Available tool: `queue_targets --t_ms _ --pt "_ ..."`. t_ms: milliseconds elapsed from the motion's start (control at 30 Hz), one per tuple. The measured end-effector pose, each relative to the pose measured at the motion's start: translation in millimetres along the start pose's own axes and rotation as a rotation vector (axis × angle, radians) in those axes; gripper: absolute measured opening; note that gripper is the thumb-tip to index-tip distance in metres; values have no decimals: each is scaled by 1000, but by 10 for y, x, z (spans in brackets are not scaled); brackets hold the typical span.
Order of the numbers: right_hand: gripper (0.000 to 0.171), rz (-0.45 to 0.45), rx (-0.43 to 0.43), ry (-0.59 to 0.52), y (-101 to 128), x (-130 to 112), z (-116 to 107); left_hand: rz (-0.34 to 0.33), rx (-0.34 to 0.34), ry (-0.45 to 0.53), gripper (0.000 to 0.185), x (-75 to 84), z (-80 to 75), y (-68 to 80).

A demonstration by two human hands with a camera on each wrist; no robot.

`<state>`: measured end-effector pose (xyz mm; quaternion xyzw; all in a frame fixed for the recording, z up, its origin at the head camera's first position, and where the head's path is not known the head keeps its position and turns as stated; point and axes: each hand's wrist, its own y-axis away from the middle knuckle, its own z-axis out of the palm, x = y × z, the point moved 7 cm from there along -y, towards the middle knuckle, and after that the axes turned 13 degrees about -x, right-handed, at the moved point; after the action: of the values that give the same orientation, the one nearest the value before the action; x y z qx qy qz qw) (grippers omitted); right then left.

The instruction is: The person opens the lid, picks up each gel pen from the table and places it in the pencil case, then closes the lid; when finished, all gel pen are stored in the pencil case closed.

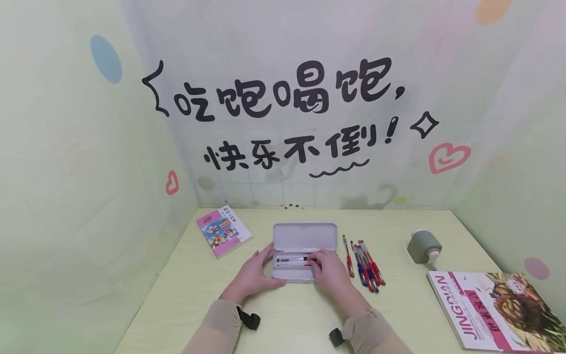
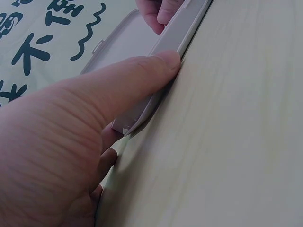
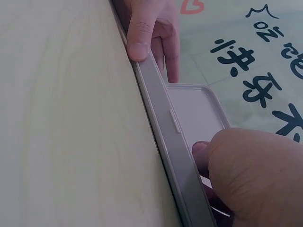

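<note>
A pale lilac-grey pencil case (image 1: 292, 274) lies open on the table, its lid (image 1: 305, 236) tipped back. My left hand (image 1: 254, 276) grips the case's left end, the thumb (image 2: 142, 71) along the front wall and the other fingers round the side. Inside the case lie slim pens; one clear-barrelled pen (image 1: 289, 259) shows a dark part near my right fingers. My right hand (image 1: 329, 269) reaches into the right half with curled fingers and pinches the end of a pen. The case wall and the hand hide these fingertips in the right wrist view.
Several red and blue pens (image 1: 364, 265) lie right of the case. A pink-and-white booklet (image 1: 224, 231) rests at the back left. At the right stand a grey-green pump bottle (image 1: 422, 247) and, nearer, a large magazine (image 1: 495, 309). Printed cloth walls (image 1: 283, 191) enclose the table.
</note>
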<state>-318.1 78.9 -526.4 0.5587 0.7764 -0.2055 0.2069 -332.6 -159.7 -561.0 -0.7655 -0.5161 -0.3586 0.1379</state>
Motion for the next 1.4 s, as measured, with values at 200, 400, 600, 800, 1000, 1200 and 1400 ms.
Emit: queue_targets --t_ms 200,400,600,800,1000,1200,1400 --pt "18 -10 85 -61 61 84 -120 27 1 -11 131 18 -9 -9" --pt "22 8 171 -63 131 272 -277 35 3 0 131 26 -20 -13" --pt "24 44 227 -29 261 481 -477 28 -1 -2 132 31 -12 -9" --pt "27 102 274 -32 410 726 -659 11 0 -17 132 17 -8 -8" --pt "34 211 255 -13 522 975 -759 6 -1 1 131 12 -10 6" --pt "41 315 182 -15 569 1143 -782 12 3 3 131 -2 -3 -2" --pt "46 414 111 -9 594 1216 -775 18 2 -3 132 3 -10 -7"
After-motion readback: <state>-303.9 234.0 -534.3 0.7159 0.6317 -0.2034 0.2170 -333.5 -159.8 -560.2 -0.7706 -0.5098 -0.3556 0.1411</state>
